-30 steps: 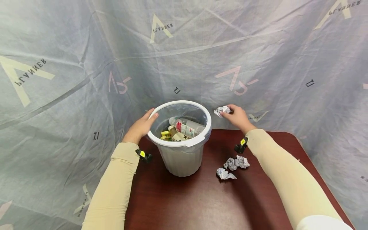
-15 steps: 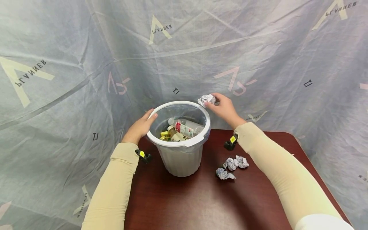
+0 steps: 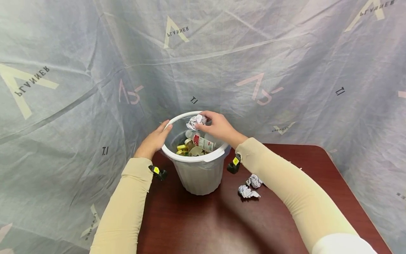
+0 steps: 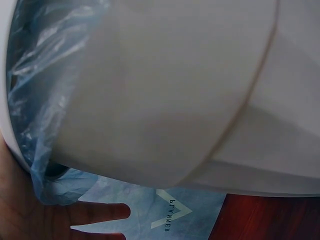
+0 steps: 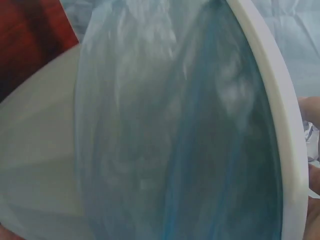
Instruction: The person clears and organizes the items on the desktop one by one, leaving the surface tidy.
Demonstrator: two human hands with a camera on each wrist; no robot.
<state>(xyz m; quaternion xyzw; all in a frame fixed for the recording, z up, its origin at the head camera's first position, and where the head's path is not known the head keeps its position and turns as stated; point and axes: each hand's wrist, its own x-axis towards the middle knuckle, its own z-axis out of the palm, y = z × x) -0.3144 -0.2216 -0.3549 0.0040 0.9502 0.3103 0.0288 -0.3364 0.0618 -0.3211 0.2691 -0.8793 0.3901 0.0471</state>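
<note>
A grey trash can (image 3: 198, 180) with a white rim and a clear liner (image 4: 55, 75) stands on the table. Against the rim's left side rests my left hand (image 3: 154, 140); its fingers (image 4: 100, 212) stretch straight along the outside in the left wrist view. My right hand (image 3: 219, 125) pinches a crumpled paper ball (image 3: 195, 121) over the can's opening. In the right wrist view, part of that paper (image 5: 312, 142) shows beyond the white rim (image 5: 282, 120). Inside the can lie a clear plastic bottle (image 3: 203, 142), a second bottle (image 3: 189, 144) and yellow packaging (image 3: 182, 148).
Two crumpled paper balls, one nearer (image 3: 248, 192) and one behind (image 3: 254, 181), lie right of the can on the dark red table (image 3: 196, 225). My right sleeve (image 3: 279, 176) passes over that side. Grey printed sheeting (image 3: 203, 70) hangs close behind and to the left.
My right hand has carried the paper ball leftward, from beyond the can's right side to above its opening. The right forearm now covers one of the paper balls on the table. My left hand stays put.
</note>
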